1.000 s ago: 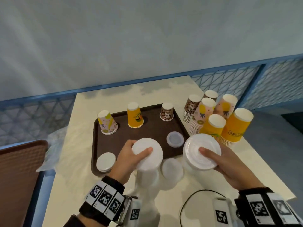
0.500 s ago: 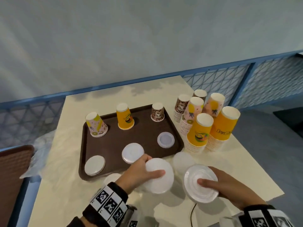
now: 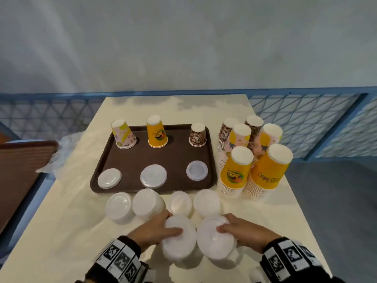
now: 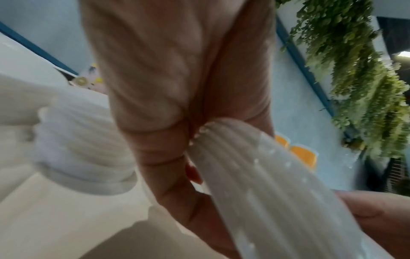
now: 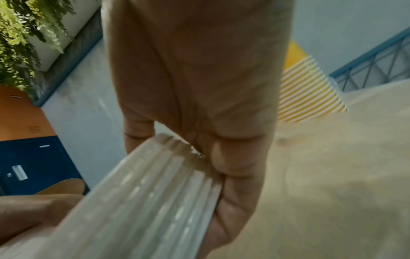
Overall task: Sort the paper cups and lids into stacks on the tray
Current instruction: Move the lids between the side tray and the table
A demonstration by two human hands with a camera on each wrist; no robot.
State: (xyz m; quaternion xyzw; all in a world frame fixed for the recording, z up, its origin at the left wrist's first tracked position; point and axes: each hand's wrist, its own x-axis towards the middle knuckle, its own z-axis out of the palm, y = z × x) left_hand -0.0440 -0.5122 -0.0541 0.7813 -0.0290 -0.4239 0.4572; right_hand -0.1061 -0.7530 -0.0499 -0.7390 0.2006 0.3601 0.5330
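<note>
A brown tray (image 3: 130, 160) holds three upside-down cups at its far side: pink (image 3: 123, 137), yellow (image 3: 157, 132) and brown (image 3: 197, 135). Three white lids (image 3: 153, 176) lie along its near side. Several white lid stacks (image 3: 148, 204) stand on the table in front of the tray. My left hand (image 3: 155, 229) grips a stack of white lids (image 3: 179, 237) near the table's front, thumb on top; the ribbed lid edges (image 4: 277, 192) show in the left wrist view. My right hand (image 3: 242, 229) grips another lid stack (image 3: 214, 240) beside it, seen as lid edges (image 5: 144, 201) in the right wrist view.
Tall stacks of upside-down cups (image 3: 251, 158), yellow, pink and brown, crowd the table right of the tray. A blue mesh railing (image 3: 306, 119) runs behind the table. A brown chair (image 3: 22, 170) and a clear plastic bag (image 3: 61, 156) are at the left.
Both hands have drawn back towards me and lower, each still holding its lids. A lid now lies on the tray's near middle. The head view has swung to face the table squarely.
</note>
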